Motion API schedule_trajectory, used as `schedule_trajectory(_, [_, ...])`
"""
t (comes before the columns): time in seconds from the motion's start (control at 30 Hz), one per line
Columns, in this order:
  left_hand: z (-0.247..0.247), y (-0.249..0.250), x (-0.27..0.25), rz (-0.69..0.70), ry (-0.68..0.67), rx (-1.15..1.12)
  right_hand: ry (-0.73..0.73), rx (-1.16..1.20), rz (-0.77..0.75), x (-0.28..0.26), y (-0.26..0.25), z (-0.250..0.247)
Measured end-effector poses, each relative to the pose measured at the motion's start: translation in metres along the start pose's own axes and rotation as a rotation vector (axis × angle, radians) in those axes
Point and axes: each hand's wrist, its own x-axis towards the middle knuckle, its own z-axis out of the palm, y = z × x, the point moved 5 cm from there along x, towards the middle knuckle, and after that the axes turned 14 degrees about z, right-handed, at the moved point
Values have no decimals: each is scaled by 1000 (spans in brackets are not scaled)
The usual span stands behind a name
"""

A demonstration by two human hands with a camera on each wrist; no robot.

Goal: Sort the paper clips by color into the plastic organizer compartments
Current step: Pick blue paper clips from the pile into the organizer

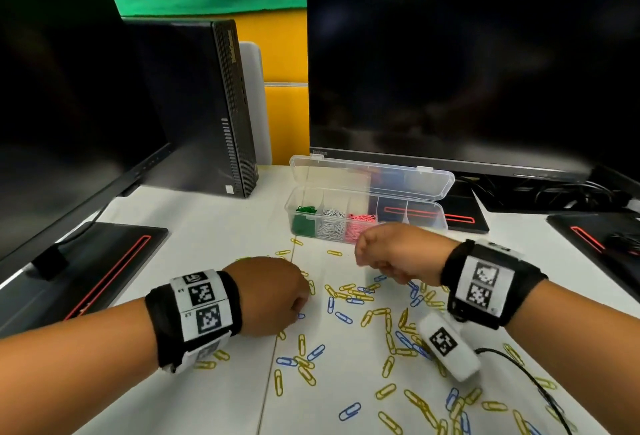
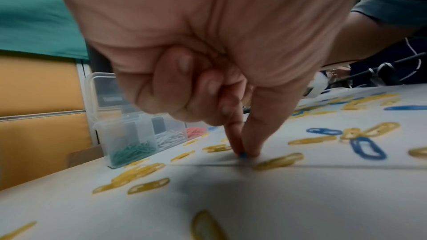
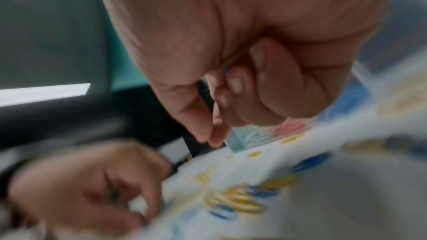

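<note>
Yellow paper clips point(image 1: 374, 313) and blue paper clips point(image 1: 343, 317) lie scattered over the white table point(image 1: 214, 261). The clear organizer point(image 1: 433, 218) stands behind them with its lid open. It holds green clips point(image 1: 304, 219), white clips point(image 1: 331, 223) and pink clips point(image 1: 360, 221); its two right compartments hold none. My left hand point(image 2: 245, 153) is down on the table, thumb and forefinger pinching a blue clip point(image 2: 243, 155). My right hand point(image 1: 360, 259) hovers in front of the organizer with its fingers curled. A blue clip tip point(image 3: 226, 69) peeks out of its fist.
Two dark monitors point(image 1: 467, 63) and a small black computer point(image 1: 221, 105) stand behind the table. Monitor stands point(image 1: 114, 261) lie flat at left and right. A white tagged block point(image 1: 450, 348) and a black cable point(image 1: 519, 368) hang from my right wrist over the clips.
</note>
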Motion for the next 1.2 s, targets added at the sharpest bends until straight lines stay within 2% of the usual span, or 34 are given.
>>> schedule_trajectory(0.07, [5, 4, 1, 7, -33, 52, 220, -646, -67, 5, -1, 7])
schedule_trajectory(0.13, [3, 5, 2, -16, -74, 64, 282, -864, -65, 7, 3, 15])
schedule_trajectory(0.2, [-4, 1, 4, -71, -67, -68, 284, -884, -58, 10, 5, 19])
schedule_trajectory(0.27, [-13, -9, 10, -112, -14, -299, 266, -871, -56, 12, 6, 20])
schedule_trajectory(0.37, [-20, -18, 14, -156, 170, -770, 225, -806, -11, 9, 7, 14])
schedule_trajectory(0.43, [-19, -19, 16, -178, 239, -996, 214, -783, 30, 7, 10, 8])
schedule_trajectory(0.53, [-17, -19, 18, -215, 288, -1175, 292, -864, 47, 4, 11, 0])
schedule_trajectory(0.6, [-17, -22, 20, -239, 314, -1227, 326, -848, 4, 3, 9, 1])
schedule_trajectory(0.67, [-17, -23, 27, -220, 268, -1059, 300, -834, -41, 3, 6, 7])
schedule_trajectory(0.77, [-20, -8, 32, -144, 111, -465, 268, -878, -52, 6, 5, 14])
schedule_trajectory(0.87, [-20, 11, 36, -144, 65, -89, 242, -895, -1, 8, 6, 16])
schedule_trajectory(0.97, [-18, 21, 42, -119, 68, 23, 192, -906, 32, 5, 6, 17])
schedule_trajectory(1.2, [-14, 14, 44, -118, -35, 4, 146, -965, 49, 3, 16, 19])
